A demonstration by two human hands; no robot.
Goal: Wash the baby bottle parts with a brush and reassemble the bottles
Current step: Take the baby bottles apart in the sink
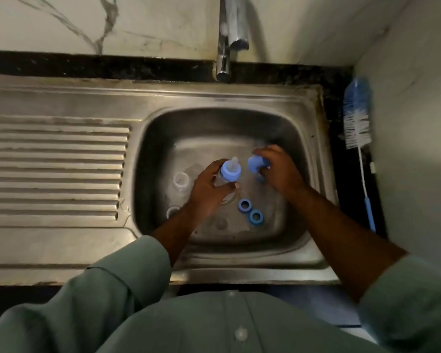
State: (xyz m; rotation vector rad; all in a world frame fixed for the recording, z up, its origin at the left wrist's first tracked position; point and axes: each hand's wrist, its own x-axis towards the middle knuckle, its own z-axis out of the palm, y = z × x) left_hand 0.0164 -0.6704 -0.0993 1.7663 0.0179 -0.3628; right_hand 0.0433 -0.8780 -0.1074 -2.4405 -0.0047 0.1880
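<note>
Over the sink (313, 115) basin, we hold a bottle (228, 174) in our left hand (209, 191), fingers wrapped round its body, blue collar and teat on top. Our right hand (278, 169) grips a blue cap (256, 163) just right of the bottle. On the basin floor lie two blue rings (250, 211), touching each other, below the bottle, and two clear bottles (180, 180) to its left. The brush (358, 128) lies on the counter right of the sink. The tap (229, 36) stands behind the basin.

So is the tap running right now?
Off, as far as shows: no stream falls from the tap into the sink.
</note>
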